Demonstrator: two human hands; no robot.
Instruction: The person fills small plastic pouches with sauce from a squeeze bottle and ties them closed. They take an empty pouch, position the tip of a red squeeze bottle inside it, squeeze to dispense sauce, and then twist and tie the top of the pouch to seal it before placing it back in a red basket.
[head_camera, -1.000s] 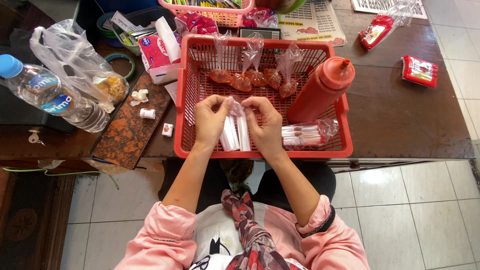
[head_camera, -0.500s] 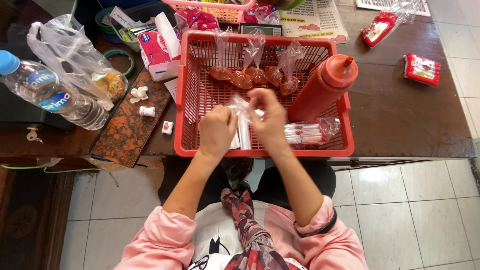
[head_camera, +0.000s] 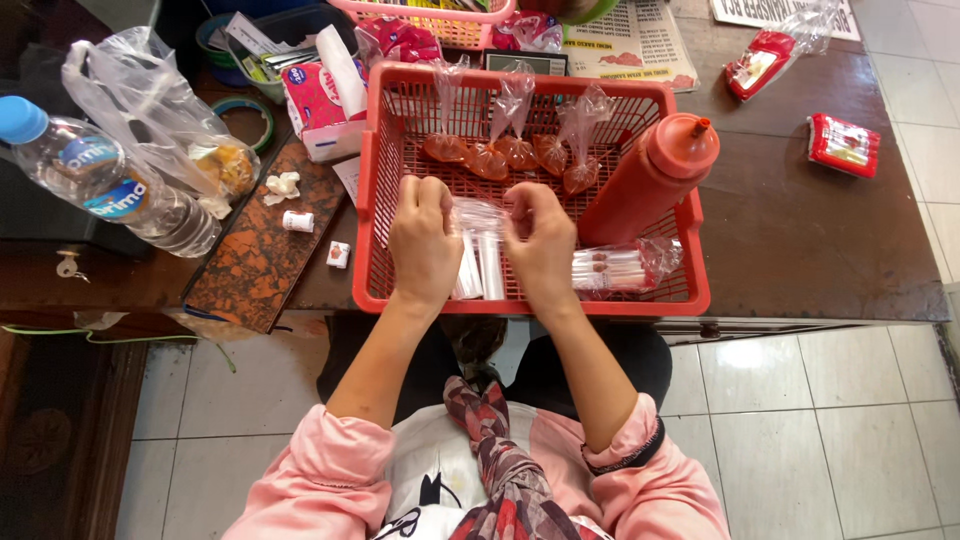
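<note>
Seen from the head camera looking down, the left hand (head_camera: 424, 240) and the right hand (head_camera: 543, 240) met over a red plastic basket (head_camera: 690, 300) that sat on a dark wooden worktop (head_camera: 800, 240). Between them they pinched a small clear plastic bag (head_camera: 480, 225), the fingers (head_camera: 520, 205) of each hand closed narrowly on its top edge; whether its mouth was open could not be told. More flat clear bags (head_camera: 482, 275) lay in the basket just under the hands. At the basket's far wall lay four knotted little bags of red sauce (head_camera: 515, 150), in a row. One red squeeze bottle (head_camera: 650, 180) leaned in the right corner, and one wrapped bundle of thin sticks (head_camera: 620, 270) lay beside the right hand. Left of the basket lay one water bottle (head_camera: 110, 180) on its side, and two red packets (head_camera: 845, 145) lay well apart to the right. The thin film looked slippery, so the bag could likely slide from the fingers, and an elbow nudge might topple the leaning bottle onto the sauce bags.
</note>
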